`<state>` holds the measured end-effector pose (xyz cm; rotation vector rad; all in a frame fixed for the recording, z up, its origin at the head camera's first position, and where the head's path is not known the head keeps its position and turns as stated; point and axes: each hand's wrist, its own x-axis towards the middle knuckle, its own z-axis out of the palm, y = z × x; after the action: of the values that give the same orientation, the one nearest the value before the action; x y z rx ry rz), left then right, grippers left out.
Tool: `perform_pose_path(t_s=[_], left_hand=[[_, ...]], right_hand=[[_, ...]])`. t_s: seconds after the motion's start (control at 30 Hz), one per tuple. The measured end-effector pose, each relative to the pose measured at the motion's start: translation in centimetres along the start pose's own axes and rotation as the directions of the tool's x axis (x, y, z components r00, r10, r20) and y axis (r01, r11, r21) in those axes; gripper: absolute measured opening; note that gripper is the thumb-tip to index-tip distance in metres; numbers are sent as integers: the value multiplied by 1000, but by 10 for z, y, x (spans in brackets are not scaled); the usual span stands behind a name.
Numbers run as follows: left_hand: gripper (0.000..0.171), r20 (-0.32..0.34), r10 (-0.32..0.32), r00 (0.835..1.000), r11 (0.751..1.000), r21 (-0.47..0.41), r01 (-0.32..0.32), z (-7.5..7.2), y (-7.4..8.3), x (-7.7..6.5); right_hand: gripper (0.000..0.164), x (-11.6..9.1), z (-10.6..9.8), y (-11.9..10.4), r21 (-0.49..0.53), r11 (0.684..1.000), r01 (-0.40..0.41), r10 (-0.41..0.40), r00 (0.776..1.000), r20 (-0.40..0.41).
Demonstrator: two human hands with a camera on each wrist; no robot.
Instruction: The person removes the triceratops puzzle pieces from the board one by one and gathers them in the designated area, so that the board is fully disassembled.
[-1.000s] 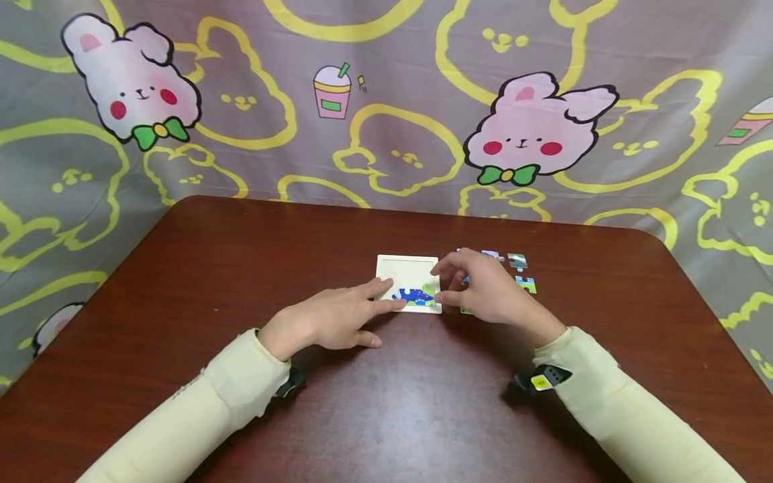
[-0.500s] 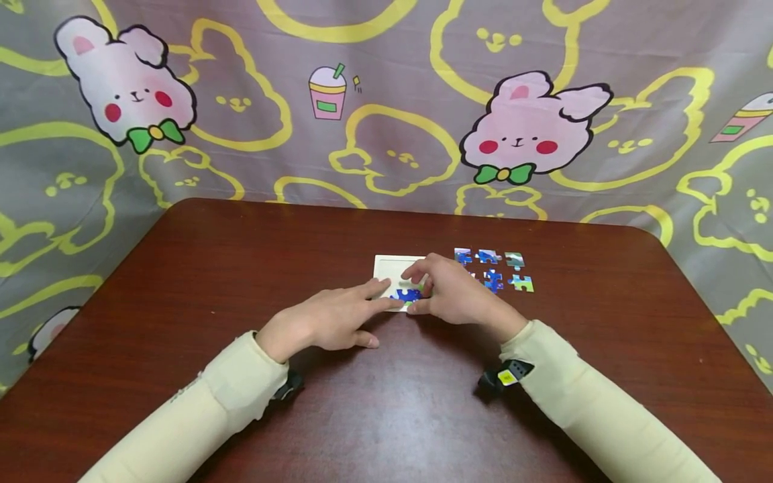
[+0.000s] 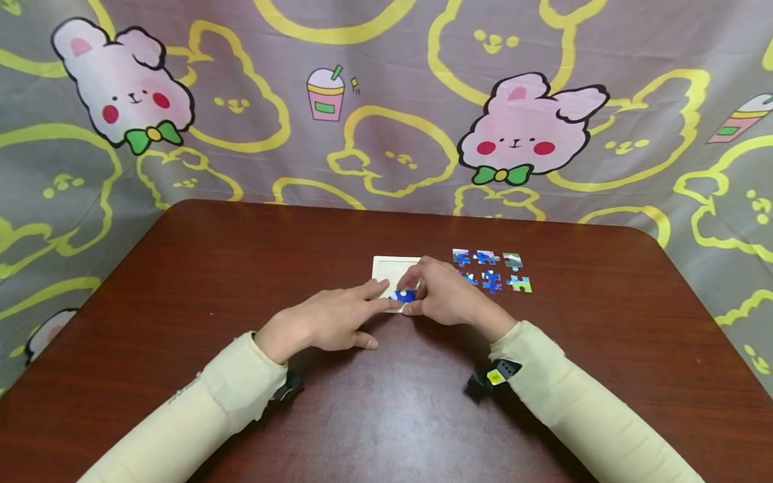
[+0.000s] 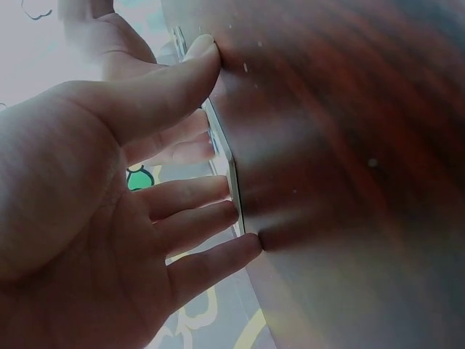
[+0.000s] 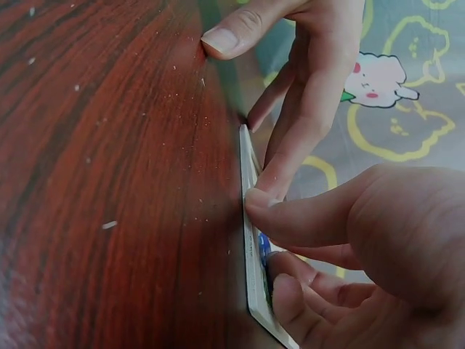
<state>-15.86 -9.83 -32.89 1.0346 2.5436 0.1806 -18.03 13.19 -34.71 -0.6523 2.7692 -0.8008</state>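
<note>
A shallow white puzzle tray (image 3: 391, 267) lies on the table, with blue puzzle pieces (image 3: 401, 296) along its near side. My left hand (image 3: 338, 317) rests flat with extended fingers on the tray's left and near edge, its thumb out on the table. Over the tray's right part my right hand (image 3: 443, 292) bends its fingers. In the right wrist view my right thumb (image 5: 305, 217) touches the tray's near rim (image 5: 251, 269), while the curled fingertips reach inside beside a blue piece. Whether those fingers pinch a piece is hidden.
Several loose puzzle pieces (image 3: 491, 280) lie in two rows right of the tray, beyond my right hand. The dark brown wooden table (image 3: 272, 248) ends at the back before a patterned cloth (image 3: 386, 74) with cartoon rabbits.
My right hand has moved left from the tray's right edge onto its right part, bringing more of the loose pieces into view. My left hand stays on the tray.
</note>
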Motion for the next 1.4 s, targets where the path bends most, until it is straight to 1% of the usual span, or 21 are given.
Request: perform_pose_path(t_s=[0.23,0.47,0.73,1.07,1.4], left_hand=[[71,-2,1,1000,1000,-1,-1,2,0,-1],[71,-13,8,1000,1000,7,-8,2,0,-2],[71,-16,13,1000,1000,11,-13,2,0,-1],[70,-20,11,1000,1000,7,-11,2,1,-1],[70,-21,8,1000,1000,0,-8,2,0,0]], right_hand=[[27,1,3,0,17,1000,-13,13,1000,0],[27,3,2,-1,7,1000,19,-19,1000,6],[26,4,2,-1,-4,1000,10,-10,1000,15],[26,5,2,-2,-16,1000,-1,1,1000,-1],[28,5,2,-2,-3,1000,-14,14,1000,-10]])
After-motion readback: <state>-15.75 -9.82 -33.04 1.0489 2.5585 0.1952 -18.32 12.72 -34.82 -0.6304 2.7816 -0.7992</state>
